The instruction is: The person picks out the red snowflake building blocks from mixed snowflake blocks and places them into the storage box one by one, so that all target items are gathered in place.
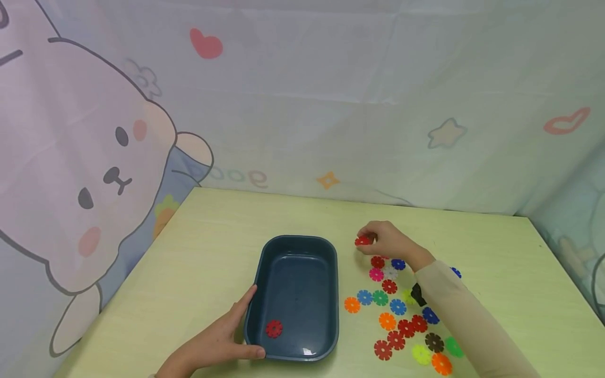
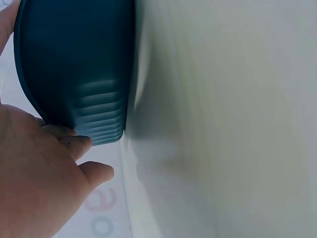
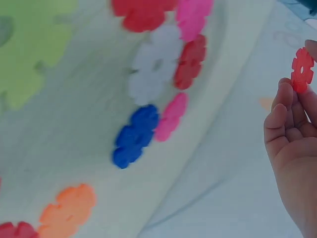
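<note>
A red notched plastic disc [image 1: 363, 240] is pinched between the thumb and fingers of my right hand [image 1: 388, 242], raised just beyond the scattered discs. The right wrist view also shows this red disc [image 3: 302, 69] upright at the fingertips. My left hand [image 1: 218, 338] holds the dark blue tray [image 1: 334, 294] by its near left corner, thumb at the near rim and fingers along the left side. In the left wrist view some fingers [image 2: 77, 145] curl against the tray's outer wall [image 2: 74, 54]. One red disc [image 1: 274, 329] lies inside the tray, near its front left.
Right of the tray, several flat discs lie scattered, including an orange disc [image 1: 352, 305], a green disc [image 1: 380, 298] and a brown disc [image 1: 434, 342]. A black object [image 1: 418, 295] is partly hidden by the right sleeve [image 1: 468, 315]. A printed curtain [image 1: 302, 105] hangs behind the table [image 1: 189, 278].
</note>
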Available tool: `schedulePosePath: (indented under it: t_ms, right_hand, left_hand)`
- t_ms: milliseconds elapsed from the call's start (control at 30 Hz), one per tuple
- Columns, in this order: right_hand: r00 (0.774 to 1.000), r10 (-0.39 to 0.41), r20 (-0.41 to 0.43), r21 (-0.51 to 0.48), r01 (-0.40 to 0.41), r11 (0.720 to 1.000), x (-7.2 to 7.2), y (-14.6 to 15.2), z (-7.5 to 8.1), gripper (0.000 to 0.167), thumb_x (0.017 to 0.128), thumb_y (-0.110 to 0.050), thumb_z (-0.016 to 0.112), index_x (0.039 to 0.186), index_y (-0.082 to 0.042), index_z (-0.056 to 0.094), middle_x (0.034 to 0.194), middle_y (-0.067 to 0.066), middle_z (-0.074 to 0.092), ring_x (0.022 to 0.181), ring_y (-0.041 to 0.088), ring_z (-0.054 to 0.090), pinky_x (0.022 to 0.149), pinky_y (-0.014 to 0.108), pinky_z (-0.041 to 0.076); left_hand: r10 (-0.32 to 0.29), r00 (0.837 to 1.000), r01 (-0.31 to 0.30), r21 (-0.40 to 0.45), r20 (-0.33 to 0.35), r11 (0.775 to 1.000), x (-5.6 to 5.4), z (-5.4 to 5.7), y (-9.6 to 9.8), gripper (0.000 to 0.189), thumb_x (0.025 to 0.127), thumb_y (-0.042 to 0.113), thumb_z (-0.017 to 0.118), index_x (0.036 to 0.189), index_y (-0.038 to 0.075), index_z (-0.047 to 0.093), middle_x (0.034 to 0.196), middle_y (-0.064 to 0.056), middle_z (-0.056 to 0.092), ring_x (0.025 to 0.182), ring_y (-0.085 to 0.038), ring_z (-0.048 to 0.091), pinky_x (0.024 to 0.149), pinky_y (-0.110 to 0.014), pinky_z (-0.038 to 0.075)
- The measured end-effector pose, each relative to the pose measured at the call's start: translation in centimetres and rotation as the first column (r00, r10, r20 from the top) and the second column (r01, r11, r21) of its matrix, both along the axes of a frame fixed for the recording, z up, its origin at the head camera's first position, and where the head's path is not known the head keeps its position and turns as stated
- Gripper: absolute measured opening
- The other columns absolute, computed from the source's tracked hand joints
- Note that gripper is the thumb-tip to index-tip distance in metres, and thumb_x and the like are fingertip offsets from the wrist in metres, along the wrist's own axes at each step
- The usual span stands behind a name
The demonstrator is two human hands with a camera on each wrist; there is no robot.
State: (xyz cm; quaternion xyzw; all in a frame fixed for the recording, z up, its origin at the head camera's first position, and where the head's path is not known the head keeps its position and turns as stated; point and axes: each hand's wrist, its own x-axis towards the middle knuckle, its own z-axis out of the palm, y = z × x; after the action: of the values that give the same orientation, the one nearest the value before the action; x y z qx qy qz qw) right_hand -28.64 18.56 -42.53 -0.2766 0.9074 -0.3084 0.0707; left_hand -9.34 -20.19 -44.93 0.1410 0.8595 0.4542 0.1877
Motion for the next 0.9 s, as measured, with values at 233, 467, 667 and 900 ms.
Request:
schedulePosePath:
  t_ms: [233, 467, 667, 900]
  right_hand:
    - [0.991, 0.068, -0.111, -0.017, -0.070, 0.997, 1.0, -1.1, 1.6, 0.030, 0.085, -0.021, 0.074, 0.109, -0.004, 0.069, 0.090, -0.002, 0.064, 0.079, 0.013, 0.055, 0.072, 0.028, 0.051]
    - [0.983, 0.123, -0.134, -0.086, -0.135, 0.987, 2.0, -2.6, 2.4, 0.025, 0.083, -0.020, 0.076, 0.103, -0.007, 0.071, 0.088, -0.005, 0.065, 0.077, 0.011, 0.055, 0.068, 0.026, 0.050]
    - [0.975, 0.178, -0.131, -0.118, -0.194, 0.974, 2.8, -4.4, 2.7, 0.026, 0.082, -0.019, 0.076, 0.105, -0.007, 0.070, 0.089, -0.005, 0.063, 0.078, 0.018, 0.057, 0.069, 0.026, 0.050]
    - [0.949, 0.258, -0.180, -0.111, -0.280, 0.953, 3.6, -6.4, 2.7, 0.033, 0.085, -0.018, 0.073, 0.112, 0.000, 0.069, 0.095, -0.001, 0.065, 0.078, 0.012, 0.057, 0.068, 0.029, 0.052]
  left_hand:
    - [0.001, 1.000, -0.001, -0.002, 0.008, 1.000, 0.0, 0.0, 0.0, 0.115, 0.077, 0.038, 0.080, 0.156, 0.021, -0.001, 0.162, -0.011, 0.003, 0.145, -0.044, 0.000, 0.110, -0.067, 0.009]
    - [0.005, 1.000, -0.005, -0.007, 0.012, 1.000, 0.0, 0.0, 0.0, 0.115, 0.077, 0.038, 0.080, 0.156, 0.022, -0.001, 0.162, -0.010, 0.003, 0.145, -0.043, 0.000, 0.110, -0.067, 0.009]
    - [0.013, 1.000, -0.012, -0.006, 0.012, 1.000, 0.0, 0.0, 0.1, 0.116, 0.076, 0.038, 0.081, 0.156, 0.022, -0.001, 0.162, -0.008, 0.004, 0.146, -0.041, 0.001, 0.111, -0.067, 0.009]
    - [0.010, 1.000, -0.010, -0.005, 0.008, 1.000, -0.1, -0.1, 0.0, 0.116, 0.076, 0.038, 0.081, 0.156, 0.023, -0.001, 0.162, -0.007, 0.003, 0.146, -0.041, 0.001, 0.111, -0.066, 0.008]
